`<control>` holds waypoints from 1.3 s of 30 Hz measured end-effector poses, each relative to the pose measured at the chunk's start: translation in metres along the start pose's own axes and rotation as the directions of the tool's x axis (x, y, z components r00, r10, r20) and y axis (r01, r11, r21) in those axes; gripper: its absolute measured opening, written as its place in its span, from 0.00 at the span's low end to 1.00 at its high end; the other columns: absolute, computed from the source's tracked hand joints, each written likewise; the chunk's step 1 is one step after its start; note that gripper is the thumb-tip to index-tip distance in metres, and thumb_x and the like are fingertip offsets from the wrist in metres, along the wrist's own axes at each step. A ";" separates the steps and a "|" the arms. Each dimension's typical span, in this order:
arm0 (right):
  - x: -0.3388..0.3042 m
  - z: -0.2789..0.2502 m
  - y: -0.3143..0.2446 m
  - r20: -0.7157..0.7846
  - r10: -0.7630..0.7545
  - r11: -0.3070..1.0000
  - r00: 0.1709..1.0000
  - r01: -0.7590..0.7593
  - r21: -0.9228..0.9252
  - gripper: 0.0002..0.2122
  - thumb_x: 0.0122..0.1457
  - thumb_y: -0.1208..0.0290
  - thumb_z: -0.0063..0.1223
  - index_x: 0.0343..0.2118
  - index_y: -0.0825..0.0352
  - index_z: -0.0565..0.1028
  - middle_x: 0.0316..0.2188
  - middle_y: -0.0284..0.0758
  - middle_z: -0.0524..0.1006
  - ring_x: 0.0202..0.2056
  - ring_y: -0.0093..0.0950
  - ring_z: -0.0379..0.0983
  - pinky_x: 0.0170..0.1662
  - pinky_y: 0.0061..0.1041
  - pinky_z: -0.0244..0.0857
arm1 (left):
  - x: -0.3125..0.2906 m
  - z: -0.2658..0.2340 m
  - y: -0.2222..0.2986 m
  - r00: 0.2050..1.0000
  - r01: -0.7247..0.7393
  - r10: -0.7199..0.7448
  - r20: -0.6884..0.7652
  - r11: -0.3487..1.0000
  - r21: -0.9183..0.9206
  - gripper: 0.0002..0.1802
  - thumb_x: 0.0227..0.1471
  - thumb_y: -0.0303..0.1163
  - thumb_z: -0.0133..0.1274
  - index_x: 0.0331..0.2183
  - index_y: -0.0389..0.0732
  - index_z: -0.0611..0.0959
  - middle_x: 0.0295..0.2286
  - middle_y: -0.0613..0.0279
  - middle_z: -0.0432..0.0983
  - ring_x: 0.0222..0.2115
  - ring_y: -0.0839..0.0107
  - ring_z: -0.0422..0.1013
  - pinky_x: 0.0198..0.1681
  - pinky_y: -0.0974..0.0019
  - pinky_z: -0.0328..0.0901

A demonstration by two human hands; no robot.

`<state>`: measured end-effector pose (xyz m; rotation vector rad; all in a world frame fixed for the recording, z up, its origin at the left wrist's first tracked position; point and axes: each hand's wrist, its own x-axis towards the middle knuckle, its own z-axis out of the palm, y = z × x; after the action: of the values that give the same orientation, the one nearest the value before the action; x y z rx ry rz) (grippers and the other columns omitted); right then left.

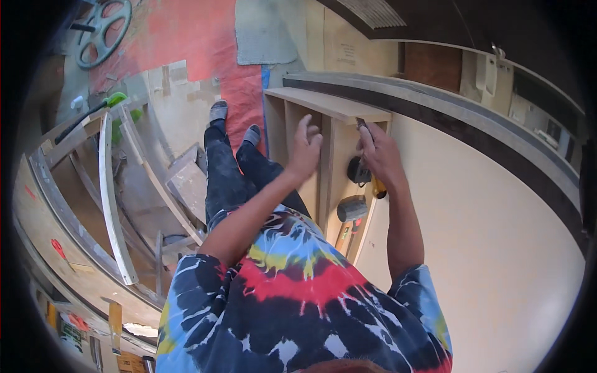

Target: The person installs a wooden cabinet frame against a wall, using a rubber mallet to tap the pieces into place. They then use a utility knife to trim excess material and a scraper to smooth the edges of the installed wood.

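Observation:
My right hand (380, 155) is closed around a slim dark tool (361, 123), perhaps a blade, whose tip meets the front edge of a pale wooden shelf unit (329, 104). The tool's exact kind is too small to make out. To its left, my left hand (303, 151) hangs in the air before the unit, fingers apart and slightly bent, with nothing in it. Inside the unit, below my right hand, are a round black object (357, 170), a yellow item (378, 188) and a dark grey mallet head (352, 209).
A pale panel (472, 217) spreads out on the right, bordered by a dark-edged ledge (448, 99). Wooden frame pieces (111, 199) stand at the left. Red sheeting (186, 37) covers part of the floor beyond my feet, with a grey wheel (104, 32) at far left.

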<state>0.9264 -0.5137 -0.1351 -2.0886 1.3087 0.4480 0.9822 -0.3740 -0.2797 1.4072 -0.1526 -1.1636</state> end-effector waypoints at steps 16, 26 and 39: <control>0.030 0.020 -0.013 0.041 -0.149 0.744 0.988 0.140 -0.653 0.10 0.62 0.66 0.48 0.32 0.68 0.76 0.26 0.51 0.78 0.32 0.51 0.77 0.38 0.49 0.69 | 0.066 0.008 -0.032 0.953 -0.302 0.275 0.127 0.903 0.305 0.32 0.48 0.42 0.62 0.54 0.42 0.75 0.52 0.53 0.71 0.55 0.52 0.65 0.59 0.53 0.59; 0.033 0.033 -0.009 -0.005 -0.132 0.731 0.991 0.094 -0.676 0.11 0.61 0.67 0.47 0.31 0.70 0.75 0.27 0.51 0.78 0.33 0.51 0.77 0.40 0.49 0.69 | 0.034 0.022 -0.038 0.990 -0.116 0.095 0.100 0.964 0.241 0.47 0.45 0.43 0.64 0.61 0.39 0.61 0.49 0.42 0.72 0.51 0.47 0.69 0.55 0.52 0.63; 0.034 0.024 -0.018 0.017 -0.091 0.821 0.996 0.084 -0.564 0.10 0.58 0.69 0.50 0.28 0.72 0.77 0.29 0.53 0.78 0.35 0.54 0.75 0.42 0.50 0.67 | 0.014 0.036 -0.047 0.953 0.145 -0.198 0.230 0.962 0.229 0.19 0.42 0.37 0.63 0.36 0.35 0.81 0.34 0.44 0.80 0.38 0.46 0.76 0.43 0.49 0.68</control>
<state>0.9590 -0.5153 -0.1670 -2.6231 1.1692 0.8737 0.9393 -0.3965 -0.3160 1.4750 -0.3454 -1.5067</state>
